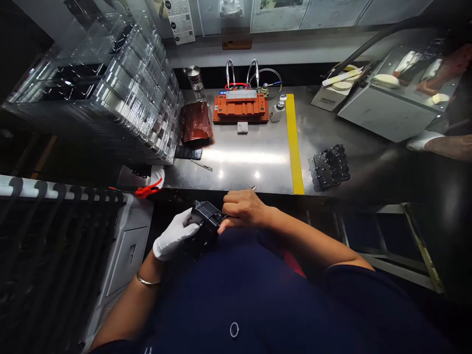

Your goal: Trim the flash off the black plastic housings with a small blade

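Note:
My left hand, in a white glove, grips a black moulded plastic part in front of my chest, just off the bench's front edge. The part is tilted, and its lower side is lost in shadow. My bare right hand is closed at the part's right side, fingers curled. Out of the top of that fist pokes the pale end of a slim tool; its working end is hidden, so its kind does not show.
Stacked clear plastic trays tower at the left. An orange fixture stands at the back of the metal bench, beside yellow tape. More black parts lie right of it. Another person's gloved hand is at far right. Red-handled pliers lie left.

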`<control>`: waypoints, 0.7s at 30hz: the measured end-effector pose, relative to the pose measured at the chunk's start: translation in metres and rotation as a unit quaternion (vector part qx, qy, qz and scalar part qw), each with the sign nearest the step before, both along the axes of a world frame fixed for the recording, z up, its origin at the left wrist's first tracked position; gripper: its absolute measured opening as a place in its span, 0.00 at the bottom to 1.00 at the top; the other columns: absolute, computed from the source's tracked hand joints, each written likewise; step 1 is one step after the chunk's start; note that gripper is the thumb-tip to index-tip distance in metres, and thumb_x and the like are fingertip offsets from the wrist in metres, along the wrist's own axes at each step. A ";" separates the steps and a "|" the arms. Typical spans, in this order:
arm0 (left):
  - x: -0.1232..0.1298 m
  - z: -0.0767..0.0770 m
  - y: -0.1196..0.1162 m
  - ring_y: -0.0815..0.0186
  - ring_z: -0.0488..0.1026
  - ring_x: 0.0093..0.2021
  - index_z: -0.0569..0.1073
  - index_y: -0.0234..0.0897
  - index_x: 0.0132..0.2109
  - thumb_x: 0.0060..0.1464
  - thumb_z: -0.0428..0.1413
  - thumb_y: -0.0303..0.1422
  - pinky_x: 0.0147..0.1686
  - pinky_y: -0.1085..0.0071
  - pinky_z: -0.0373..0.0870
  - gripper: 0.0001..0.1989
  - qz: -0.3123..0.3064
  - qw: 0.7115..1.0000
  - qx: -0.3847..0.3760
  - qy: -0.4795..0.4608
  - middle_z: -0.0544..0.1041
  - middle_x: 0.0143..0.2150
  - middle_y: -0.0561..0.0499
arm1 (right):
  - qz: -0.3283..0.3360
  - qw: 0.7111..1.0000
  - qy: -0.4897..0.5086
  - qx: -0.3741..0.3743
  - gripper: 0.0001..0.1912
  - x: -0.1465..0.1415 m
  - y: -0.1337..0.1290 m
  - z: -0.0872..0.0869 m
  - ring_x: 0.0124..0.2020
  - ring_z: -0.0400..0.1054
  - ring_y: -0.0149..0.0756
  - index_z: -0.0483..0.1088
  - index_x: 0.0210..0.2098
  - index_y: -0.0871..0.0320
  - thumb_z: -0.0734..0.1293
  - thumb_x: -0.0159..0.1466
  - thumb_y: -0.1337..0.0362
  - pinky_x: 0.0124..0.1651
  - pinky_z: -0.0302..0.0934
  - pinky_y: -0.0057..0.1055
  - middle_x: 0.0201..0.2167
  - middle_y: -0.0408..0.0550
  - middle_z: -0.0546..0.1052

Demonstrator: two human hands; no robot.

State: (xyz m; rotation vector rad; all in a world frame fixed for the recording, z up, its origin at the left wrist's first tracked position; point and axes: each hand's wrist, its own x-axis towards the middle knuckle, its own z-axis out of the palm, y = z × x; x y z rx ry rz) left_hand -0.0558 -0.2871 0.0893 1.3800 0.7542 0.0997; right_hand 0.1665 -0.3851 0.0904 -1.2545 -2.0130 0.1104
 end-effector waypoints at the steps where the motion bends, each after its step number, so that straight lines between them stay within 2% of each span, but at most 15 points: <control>1: 0.000 0.000 0.000 0.60 0.70 0.37 0.76 0.33 0.46 0.44 0.64 0.51 0.39 0.67 0.67 0.29 0.003 1.000 0.006 0.000 0.77 0.38 0.46 | 0.002 1.000 0.005 -0.009 0.33 0.000 0.000 -0.001 0.22 0.54 0.28 0.60 0.18 0.59 0.53 0.66 0.38 0.25 0.40 0.28 0.18 0.41 0.60; 4: 0.000 -0.001 0.000 0.58 0.71 0.39 0.76 0.34 0.48 0.44 0.64 0.51 0.40 0.67 0.67 0.29 0.007 1.000 -0.011 -0.006 0.78 0.40 0.45 | 0.014 0.998 0.026 -0.061 0.33 -0.001 0.000 -0.003 0.20 0.53 0.27 0.59 0.19 0.58 0.53 0.66 0.38 0.24 0.39 0.28 0.17 0.41 0.60; 7: -0.001 -0.002 0.000 0.60 0.72 0.37 0.76 0.35 0.47 0.44 0.65 0.50 0.38 0.68 0.68 0.28 0.003 0.999 -0.035 -0.005 0.79 0.39 0.46 | 0.055 0.989 0.060 -0.124 0.33 0.001 -0.002 -0.007 0.18 0.50 0.26 0.55 0.18 0.57 0.54 0.65 0.37 0.24 0.38 0.29 0.16 0.39 0.58; 10: 0.000 0.001 0.000 0.59 0.73 0.37 0.77 0.34 0.47 0.42 0.66 0.48 0.38 0.68 0.69 0.28 -0.004 0.999 -0.045 -0.003 0.80 0.39 0.46 | 0.138 0.964 0.144 -0.177 0.33 0.008 -0.005 -0.010 0.18 0.48 0.25 0.53 0.17 0.57 0.55 0.65 0.36 0.23 0.40 0.28 0.15 0.38 0.56; 12: 0.000 0.005 0.003 0.57 0.74 0.39 0.76 0.33 0.48 0.42 0.67 0.46 0.40 0.67 0.70 0.29 -0.004 0.999 -0.046 -0.003 0.80 0.40 0.45 | 0.153 0.938 0.230 -0.211 0.34 0.012 -0.006 -0.010 0.18 0.50 0.24 0.54 0.17 0.57 0.56 0.64 0.35 0.23 0.43 0.27 0.15 0.38 0.57; 15: 0.003 0.011 0.009 0.55 0.75 0.43 0.76 0.34 0.50 0.43 0.67 0.43 0.45 0.65 0.70 0.28 -0.017 0.999 -0.035 0.011 0.80 0.43 0.45 | 0.081 0.900 0.324 -0.281 0.30 0.010 -0.006 -0.003 0.21 0.56 0.25 0.63 0.22 0.59 0.63 0.59 0.36 0.25 0.48 0.26 0.19 0.40 0.64; 18: 0.009 0.013 0.015 0.53 0.74 0.47 0.78 0.36 0.47 0.40 0.69 0.36 0.50 0.63 0.69 0.25 -0.028 0.998 0.020 0.045 0.80 0.44 0.45 | 0.040 0.872 0.310 -0.377 0.24 0.000 -0.003 0.005 0.24 0.57 0.26 0.68 0.27 0.61 0.71 0.54 0.44 0.25 0.48 0.25 0.22 0.39 0.65; 20: 0.014 0.009 0.017 0.54 0.74 0.49 0.78 0.37 0.47 0.38 0.70 0.33 0.53 0.63 0.67 0.25 0.029 0.995 0.083 0.049 0.79 0.46 0.45 | -0.013 0.857 0.315 -0.408 0.20 -0.006 -0.001 0.003 0.23 0.55 0.25 0.68 0.25 0.61 0.71 0.54 0.49 0.25 0.46 0.25 0.21 0.38 0.63; 21: 0.016 0.006 0.016 0.55 0.73 0.51 0.77 0.38 0.49 0.38 0.70 0.31 0.55 0.64 0.66 0.27 0.097 0.987 0.123 0.042 0.78 0.48 0.45 | -0.058 0.847 0.337 -0.407 0.19 -0.008 0.000 0.000 0.23 0.54 0.25 0.67 0.24 0.60 0.70 0.55 0.50 0.25 0.45 0.25 0.20 0.38 0.61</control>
